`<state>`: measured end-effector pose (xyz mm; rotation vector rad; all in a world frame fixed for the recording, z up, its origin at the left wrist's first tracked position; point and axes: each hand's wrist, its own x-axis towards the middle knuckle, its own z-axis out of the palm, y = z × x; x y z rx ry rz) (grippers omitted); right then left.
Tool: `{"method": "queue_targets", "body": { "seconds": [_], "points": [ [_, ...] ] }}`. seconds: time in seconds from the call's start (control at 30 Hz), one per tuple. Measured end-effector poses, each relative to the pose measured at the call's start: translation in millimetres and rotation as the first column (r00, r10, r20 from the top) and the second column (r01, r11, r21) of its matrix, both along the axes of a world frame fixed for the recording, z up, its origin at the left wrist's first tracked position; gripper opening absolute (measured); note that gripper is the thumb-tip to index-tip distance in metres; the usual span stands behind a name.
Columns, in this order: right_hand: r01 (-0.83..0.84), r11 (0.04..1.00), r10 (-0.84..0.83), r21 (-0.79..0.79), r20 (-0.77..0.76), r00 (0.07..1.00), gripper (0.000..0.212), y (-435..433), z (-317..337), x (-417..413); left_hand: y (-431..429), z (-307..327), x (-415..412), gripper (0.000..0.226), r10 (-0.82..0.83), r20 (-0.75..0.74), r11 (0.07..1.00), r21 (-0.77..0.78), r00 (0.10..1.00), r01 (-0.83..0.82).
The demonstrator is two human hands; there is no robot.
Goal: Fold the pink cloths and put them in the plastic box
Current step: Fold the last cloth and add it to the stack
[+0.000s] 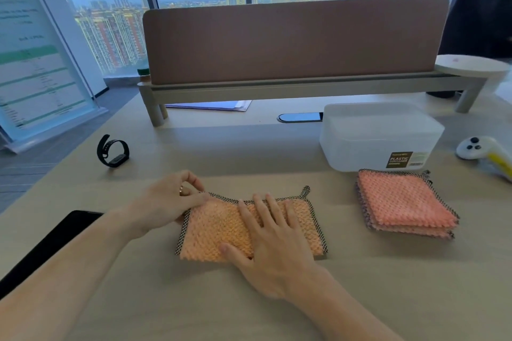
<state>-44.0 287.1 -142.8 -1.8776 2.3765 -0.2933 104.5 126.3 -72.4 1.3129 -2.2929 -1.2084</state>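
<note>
A pink textured cloth (pixel 213 232) with a black-and-white checked border lies on the desk in front of me, folded into a rectangle. My left hand (pixel 169 202) pinches its far left corner. My right hand (pixel 274 241) presses flat on the cloth's middle with straight fingers. A stack of several folded pink cloths (pixel 404 202) sits to the right on the desk. Just behind that stack stands the translucent plastic box (pixel 379 135), with its lid on and a dark label on its front.
A black wristband (pixel 112 151) lies at the left, and a black tablet (pixel 47 243) sits at the near left edge. A white controller (pixel 476 148) rests at the far right. A brown divider on a raised shelf (pixel 293 39) closes off the back of the desk.
</note>
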Motion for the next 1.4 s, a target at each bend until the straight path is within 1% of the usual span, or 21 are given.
{"method": "queue_targets", "body": {
  "seconds": [0.07,0.1,0.13,0.17,0.23,0.3,0.33,0.4,0.43,0.47,0.57,0.67,0.73,0.77,0.83,0.9,0.97,1.07,1.17,1.3,1.4],
  "points": [
    [-0.001,1.0,0.001,-0.004,0.02,1.0,0.09,-1,2,-1,2,9,-6,0.017,0.046,-0.067,0.999,0.027,0.997,-0.045],
    [-0.008,1.0,0.009,-0.014,0.066,0.998,0.089,-1,5,-2,4,13,-12,0.015,0.055,-0.087,0.998,0.024,0.995,-0.053],
    [-0.015,0.999,0.019,-0.029,0.149,0.989,0.088,1,9,-4,6,17,-19,0.012,0.052,-0.104,0.999,0.018,0.993,-0.051],
    [-0.006,0.998,0.022,-0.059,0.272,0.962,0.087,5,14,-8,9,21,-27,0.01,0.04,-0.121,0.999,0.018,0.992,-0.038],
    [0.116,0.975,0.007,-0.189,0.551,0.835,0.08,17,27,-19,18,28,-47,0.007,-0.004,-0.149,0.999,0.049,0.989,0.012],
    [0.33,0.899,0.001,-0.288,0.755,0.656,0.056,34,39,-31,27,30,-68,0.006,-0.053,-0.168,0.994,0.083,0.984,0.068],
    [0.416,0.867,-0.006,-0.274,0.83,0.558,0.048,40,43,-36,31,30,-79,0.007,-0.079,-0.168,0.991,0.095,0.983,0.096],
    [0.476,0.861,-0.007,-0.18,0.931,0.365,0.052,52,50,-44,39,28,-98,0.014,-0.132,-0.162,0.979,0.131,0.978,0.154],
    [0.469,0.873,-0.023,-0.131,0.951,0.309,0.055,57,52,-46,43,26,-107,0.016,-0.158,-0.16,0.97,0.162,0.974,0.184],
    [0.453,0.887,-0.058,-0.09,0.952,0.301,0.056,61,53,-47,47,24,-114,0.019,-0.184,-0.157,0.957,0.197,0.97,0.213],
    [0.421,0.907,-0.174,-0.014,0.898,0.404,0.056,69,51,-49,54,12,-132,0.031,-0.246,-0.121,0.925,0.266,0.962,0.27],
    [0.443,0.896,-0.191,-0.021,0.883,0.428,0.044,70,41,-55,56,-2,-140,0.03,-0.282,-0.066,0.919,0.269,0.957,0.289],
    [0.441,0.897,-0.201,-0.021,0.87,0.45,0.042,70,34,-58,56,-8,-142,0.026,-0.314,-0.038,0.916,0.25,0.949,0.313],
    [0.445,0.896,-0.215,-0.015,0.861,0.462,0.039,70,30,-59,56,-10,-142,0.026,-0.335,-0.013,0.92,0.212,0.942,0.33],
    [0.454,0.891,-0.236,0.0,0.854,0.463,0.032,71,26,-61,52,-13,-140,0.022,-0.376,0.083,0.926,0.058,0.923,0.372],
    [0.453,0.891,-0.246,0.019,0.859,0.449,0.025,72,25,-61,46,-16,-137,0.015,-0.372,0.189,0.908,-0.132,0.909,0.399],
    [0.453,0.891,-0.258,0.025,0.85,0.459,0.022,71,24,-61,42,-19,-135,0.011,-0.345,0.24,0.881,-0.25,0.907,0.401],
    [0.441,0.897,-0.269,0.032,0.831,0.487,0.023,71,27,-62,44,-22,-137,0.008,-0.338,0.216,0.856,-0.334,0.916,0.395],
    [0.411,0.912,-0.261,0.022,0.804,0.535,0.034,73,32,-64,49,-23,-141,0.007,-0.323,0.193,0.834,-0.405,0.927,0.375],
    [0.413,0.911,-0.278,0.006,0.748,0.603,0.038,75,32,-67,61,-23,-137,0.008,-0.274,0.128,0.809,-0.505,0.953,0.3],
    [0.388,0.922,-0.288,0.005,0.678,0.676,0.037,78,33,-68,75,-33,-119,0.017,-0.252,0.047,0.716,-0.663,0.967,0.219]
  ]
}}
